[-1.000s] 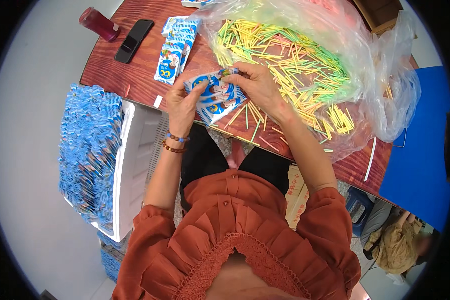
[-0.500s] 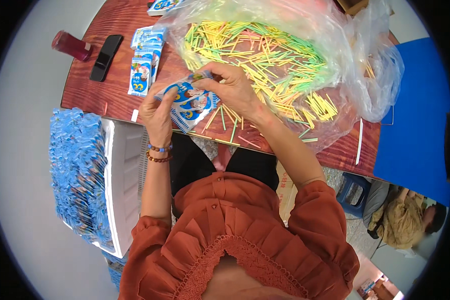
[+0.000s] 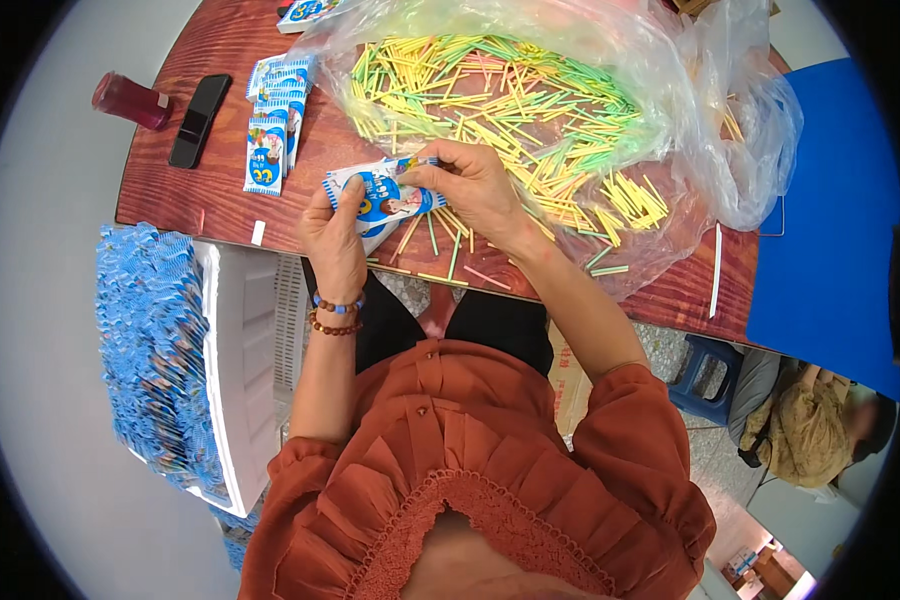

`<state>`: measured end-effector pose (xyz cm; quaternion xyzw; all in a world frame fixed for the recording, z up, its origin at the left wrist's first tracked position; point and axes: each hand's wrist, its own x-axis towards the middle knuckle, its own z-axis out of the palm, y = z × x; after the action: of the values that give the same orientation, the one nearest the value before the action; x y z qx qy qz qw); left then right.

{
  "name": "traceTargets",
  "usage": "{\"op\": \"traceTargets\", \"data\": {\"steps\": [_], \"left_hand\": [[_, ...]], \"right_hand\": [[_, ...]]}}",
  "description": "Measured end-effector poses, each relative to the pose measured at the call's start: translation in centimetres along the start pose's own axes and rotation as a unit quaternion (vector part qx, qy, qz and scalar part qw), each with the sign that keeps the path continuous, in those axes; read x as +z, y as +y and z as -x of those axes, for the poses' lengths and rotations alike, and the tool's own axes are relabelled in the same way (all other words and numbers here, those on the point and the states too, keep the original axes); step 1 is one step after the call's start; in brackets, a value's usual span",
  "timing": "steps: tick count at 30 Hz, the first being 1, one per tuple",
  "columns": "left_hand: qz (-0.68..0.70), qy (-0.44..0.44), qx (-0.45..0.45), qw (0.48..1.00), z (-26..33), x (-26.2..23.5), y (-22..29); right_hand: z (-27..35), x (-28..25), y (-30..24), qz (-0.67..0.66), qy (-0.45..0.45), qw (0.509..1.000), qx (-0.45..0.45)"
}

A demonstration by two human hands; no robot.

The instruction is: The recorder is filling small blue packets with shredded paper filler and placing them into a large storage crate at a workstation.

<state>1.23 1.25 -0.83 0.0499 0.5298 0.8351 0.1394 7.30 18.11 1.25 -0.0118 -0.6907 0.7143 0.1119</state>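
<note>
Between my two hands, over the table's near edge, is a blue and white printed packet (image 3: 395,204). My left hand (image 3: 334,238) pinches its left end with the thumb on top. At the packet's upper right, my right hand (image 3: 475,190) grips the edge between thumb and fingers. Beyond and to the right, many thin yellow, green and pink sticks (image 3: 510,110) lie in a large clear plastic bag (image 3: 660,60) spread open on the table. A few loose sticks (image 3: 452,250) lie just under my right hand.
Similar packets (image 3: 265,155) overlap in a row at the left, beside a black phone (image 3: 200,120) and a dark red bottle (image 3: 130,101). A white foam box (image 3: 232,370) packed with blue packets (image 3: 160,340) stands left of my legs. At right are a blue panel (image 3: 820,230) and a blue stool (image 3: 705,385).
The packet has turned from slanting downward to lying more level, its printed front flatter between my hands. My left hand has shifted slightly right and down. Both hands keep hold.
</note>
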Motion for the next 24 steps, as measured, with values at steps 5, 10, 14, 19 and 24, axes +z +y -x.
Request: {"op": "traceTargets", "data": {"steps": [5, 10, 14, 19, 24], "left_hand": [[0.008, 0.008, -0.017, 1.0, 0.5, 1.0, -0.1], [0.01, 0.003, 0.01, 1.0, 0.6, 1.4, -0.7], [-0.009, 0.026, 0.022, 0.999, 0.9, 1.7, -0.6], [-0.004, 0.053, 0.018, 0.998, 0.7, 1.5, -1.2], [0.023, 0.032, -0.014, 0.999, 0.5, 1.8, -1.6]], "right_hand": [[0.4, 0.0, -0.4, -0.068, 0.025, 0.996, 0.053], [0.6, 0.1, 0.7, -0.075, 0.023, 0.997, 0.024], [0.6, 0.5, 0.7, -0.084, 0.044, 0.994, 0.048], [1.0, 0.2, 0.2, -0.061, 0.051, 0.996, 0.051], [1.0, -1.4, 0.4, -0.041, 0.06, 0.997, 0.028]]}}
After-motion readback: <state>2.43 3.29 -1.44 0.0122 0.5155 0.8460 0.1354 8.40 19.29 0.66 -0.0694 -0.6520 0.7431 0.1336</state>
